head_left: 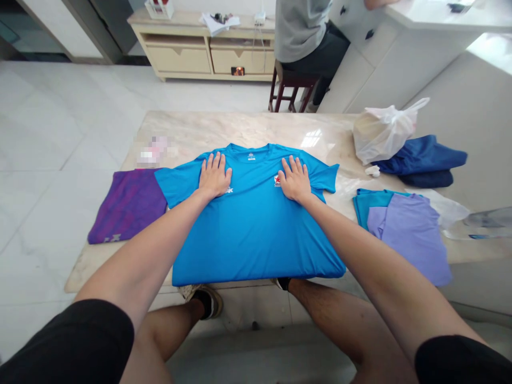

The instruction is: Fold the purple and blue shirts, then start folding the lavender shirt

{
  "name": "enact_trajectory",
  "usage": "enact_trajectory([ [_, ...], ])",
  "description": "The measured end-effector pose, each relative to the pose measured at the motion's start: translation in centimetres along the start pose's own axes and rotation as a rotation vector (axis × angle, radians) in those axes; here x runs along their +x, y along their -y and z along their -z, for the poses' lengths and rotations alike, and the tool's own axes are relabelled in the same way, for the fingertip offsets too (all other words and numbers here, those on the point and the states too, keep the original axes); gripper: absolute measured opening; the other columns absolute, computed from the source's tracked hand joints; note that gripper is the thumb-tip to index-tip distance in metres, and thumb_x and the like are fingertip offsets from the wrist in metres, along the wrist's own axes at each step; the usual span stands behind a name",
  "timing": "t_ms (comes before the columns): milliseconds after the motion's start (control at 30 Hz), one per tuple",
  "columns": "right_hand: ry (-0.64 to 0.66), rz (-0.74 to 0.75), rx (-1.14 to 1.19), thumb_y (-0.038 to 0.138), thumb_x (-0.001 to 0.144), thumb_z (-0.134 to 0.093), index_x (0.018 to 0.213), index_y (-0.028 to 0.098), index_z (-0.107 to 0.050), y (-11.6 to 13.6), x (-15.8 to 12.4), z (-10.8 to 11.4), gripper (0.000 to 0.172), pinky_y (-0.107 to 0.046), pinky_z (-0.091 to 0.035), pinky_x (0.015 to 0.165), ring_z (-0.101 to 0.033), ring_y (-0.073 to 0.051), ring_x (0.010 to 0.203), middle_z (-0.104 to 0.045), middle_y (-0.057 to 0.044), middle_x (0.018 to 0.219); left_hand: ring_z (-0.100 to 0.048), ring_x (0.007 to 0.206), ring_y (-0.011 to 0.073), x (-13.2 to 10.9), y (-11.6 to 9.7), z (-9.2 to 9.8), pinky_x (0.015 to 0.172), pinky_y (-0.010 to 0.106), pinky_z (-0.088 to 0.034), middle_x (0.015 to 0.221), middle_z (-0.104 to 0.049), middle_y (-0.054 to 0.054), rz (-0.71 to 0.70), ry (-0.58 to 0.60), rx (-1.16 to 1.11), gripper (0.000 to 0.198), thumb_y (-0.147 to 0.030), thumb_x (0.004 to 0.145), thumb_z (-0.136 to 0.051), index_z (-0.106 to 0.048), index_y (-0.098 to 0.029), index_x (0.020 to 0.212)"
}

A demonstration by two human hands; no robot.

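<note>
Head view: a blue T-shirt (248,229) is laid flat, collar away, on the marble table (240,128). The left hand (215,175) and right hand (295,180) are pressed on its chest, each grip open, clamped on nothing. A purple shirt (127,207) lies just beside it at left; a lavender shirt (408,234), white plastic bag (384,133) and navy garment (424,160) are seen at right.

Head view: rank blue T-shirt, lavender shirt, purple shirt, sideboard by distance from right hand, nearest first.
1. blue T-shirt: directly under the right hand, mid-table
2. lavender shirt: right side of table
3. purple shirt: left side of table, past the T-shirt
4. sideboard: beyond the table
</note>
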State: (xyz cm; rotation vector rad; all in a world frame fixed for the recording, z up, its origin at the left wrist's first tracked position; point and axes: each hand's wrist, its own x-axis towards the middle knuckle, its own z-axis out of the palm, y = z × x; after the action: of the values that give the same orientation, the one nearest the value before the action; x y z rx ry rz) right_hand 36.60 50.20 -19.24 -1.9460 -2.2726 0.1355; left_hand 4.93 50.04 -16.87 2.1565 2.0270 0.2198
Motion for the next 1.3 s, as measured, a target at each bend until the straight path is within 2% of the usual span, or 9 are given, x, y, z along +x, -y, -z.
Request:
enact_trajectory([
  [133,0.006,-0.008,0.009,0.049,0.117,-0.026,0.183,0.017,-0.028,-0.3,1.3,0.0,0.073,-0.068,-0.016,0.139,-0.015,-0.039,0.176,-0.019,-0.013,0.19,-0.013,0.177,0.0351,1.9,0.1,0.1,0.143,0.056,-0.008,0.19,-0.02,0.016,-0.031,0.012,-0.001,0.08,-0.044,0.111,-0.028,-0.023,-0.007,0.181],
  [300,0.001,-0.009,0.006,0.048,0.116,-0.025,0.183,0.016,-0.028,-0.5,3.3,-0.2,0.074,-0.066,-0.014,0.14,-0.014,-0.038,0.176,-0.017,-0.014,0.191,-0.014,0.177,0.03,4.5,0.3,0.4,0.143,0.05,-0.01,0.19,-0.02,0.016,-0.047,0.021,0.038,0.08,-0.043,0.111,-0.021,-0.022,-0.005,0.181],
  [533,0.022,-0.004,-0.024,0.045,0.115,-0.03,0.185,0.018,-0.018,-1.2,6.3,-0.5,0.076,-0.07,-0.014,0.139,-0.011,-0.038,0.177,-0.013,-0.012,0.192,-0.013,0.178,0.0293,7.1,0.9,0.3,0.143,0.05,-0.009,0.19,-0.019,0.017,-0.078,0.036,0.024,0.08,-0.043,0.111,-0.022,-0.02,-0.005,0.181],
  [900,-0.03,0.025,0.091,0.048,0.116,-0.029,0.183,0.019,-0.025,-3.1,11.8,-1.9,0.074,-0.075,-0.008,0.138,-0.011,-0.038,0.177,-0.018,-0.013,0.191,-0.01,0.178,0.0276,13.3,1.9,0.2,0.143,0.05,-0.008,0.191,-0.017,0.015,-0.096,0.061,0.033,0.079,-0.044,0.113,-0.02,-0.018,-0.005,0.182],
  [1033,0.012,0.002,0.071,0.049,0.117,-0.029,0.183,0.016,-0.025,-3.1,14.1,-1.4,0.074,-0.075,-0.008,0.138,-0.009,-0.039,0.177,-0.016,-0.015,0.191,-0.008,0.178,0.0216,16.0,2.2,0.0,0.144,0.051,-0.004,0.192,-0.015,0.009,-0.081,0.08,0.04,0.077,-0.045,0.115,-0.023,-0.017,-0.008,0.182],
  [1167,0.009,-0.015,0.071,0.045,0.12,-0.028,0.181,0.004,-0.022,-3.0,16.1,-0.8,0.074,-0.073,-0.004,0.137,-0.008,-0.041,0.176,-0.013,-0.024,0.189,-0.008,0.173,0.012,19.2,2.8,-1.0,0.145,0.056,0.001,0.193,-0.012,-0.002,-0.063,0.059,0.005,0.073,-0.048,0.117,-0.022,-0.01,-0.017,0.182],
  [1233,0.008,-0.013,0.087,0.043,0.121,-0.029,0.179,-0.001,-0.021,-3.4,17.2,-0.9,0.074,-0.074,-0.003,0.136,-0.008,-0.043,0.176,-0.011,-0.027,0.188,-0.01,0.174,0.0126,20.5,3.1,-1.5,0.145,0.053,-0.002,0.191,-0.019,-0.006,-0.059,0.029,-0.001,0.073,-0.055,0.116,-0.021,-0.016,-0.024,0.182],
  [1300,0.011,-0.002,0.094,0.042,0.122,-0.028,0.178,-0.004,-0.02,-3.8,18.2,-1.4,0.073,-0.075,-0.003,0.135,-0.007,-0.044,0.176,-0.009,-0.029,0.188,-0.012,0.175,0.0132,21.5,3.3,-1.9,0.146,0.048,-0.007,0.186,-0.032,-0.008,-0.047,-0.001,-0.008,0.077,-0.066,0.113,-0.019,-0.031,-0.03,0.18],
])
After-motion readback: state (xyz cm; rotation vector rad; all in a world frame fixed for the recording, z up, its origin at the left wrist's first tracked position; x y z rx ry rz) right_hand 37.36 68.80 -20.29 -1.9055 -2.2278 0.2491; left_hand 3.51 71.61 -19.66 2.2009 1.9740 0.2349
